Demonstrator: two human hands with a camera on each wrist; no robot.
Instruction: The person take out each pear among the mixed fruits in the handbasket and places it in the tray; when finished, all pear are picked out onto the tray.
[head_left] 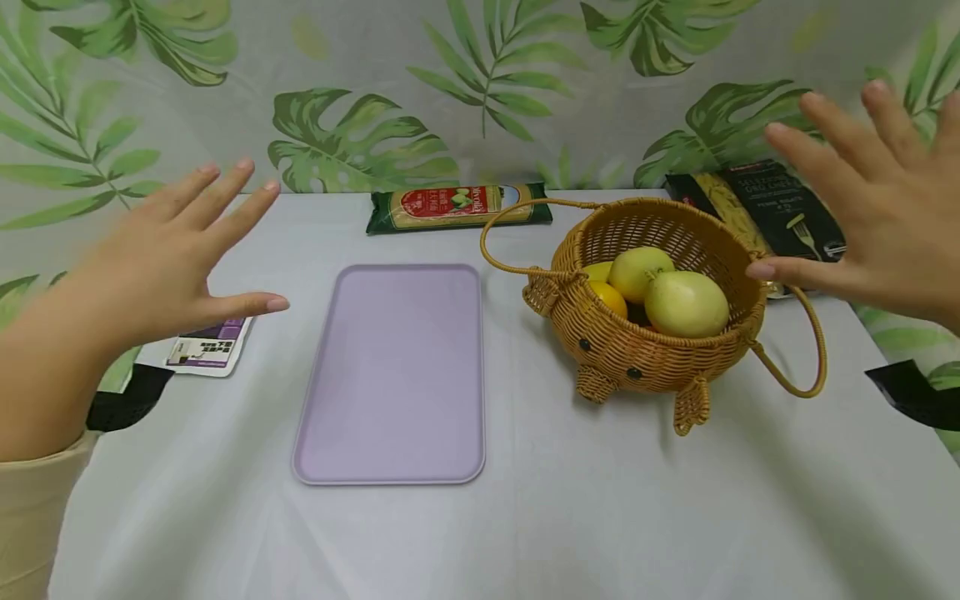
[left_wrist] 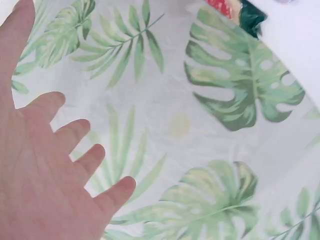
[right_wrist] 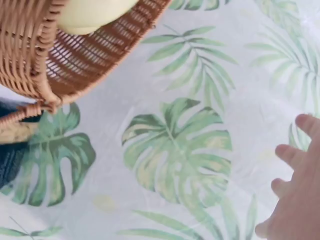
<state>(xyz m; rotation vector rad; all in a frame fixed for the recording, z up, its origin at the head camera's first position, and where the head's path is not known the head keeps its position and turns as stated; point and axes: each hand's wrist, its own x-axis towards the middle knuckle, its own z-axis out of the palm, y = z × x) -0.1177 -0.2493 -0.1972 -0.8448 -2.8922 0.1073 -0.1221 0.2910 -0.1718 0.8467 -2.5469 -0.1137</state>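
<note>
My left hand (head_left: 168, 250) hovers over the table's left side, fingers spread and straight, touching nothing. To its right lies a flat lilac tray (head_left: 393, 375) with a raised rim. On the right, my right hand (head_left: 885, 200) is held up with fingers apart, in front of a dark pasta package (head_left: 780, 208). Nearest to it stands a wicker basket (head_left: 645, 358) with an animal face and two looped handles. Inside are two pale green round fruits (head_left: 686, 304), an orange-yellow fruit (head_left: 608, 298) and a partly hidden yellow one. The right wrist view shows the basket's rim (right_wrist: 100, 82).
A green and red pasta packet (head_left: 457, 207) lies at the table's back edge. Partly under my left hand's outline is a white and purple pouch (head_left: 210, 346). A leaf-patterned cloth (head_left: 360, 100) hangs behind the white table (head_left: 570, 500).
</note>
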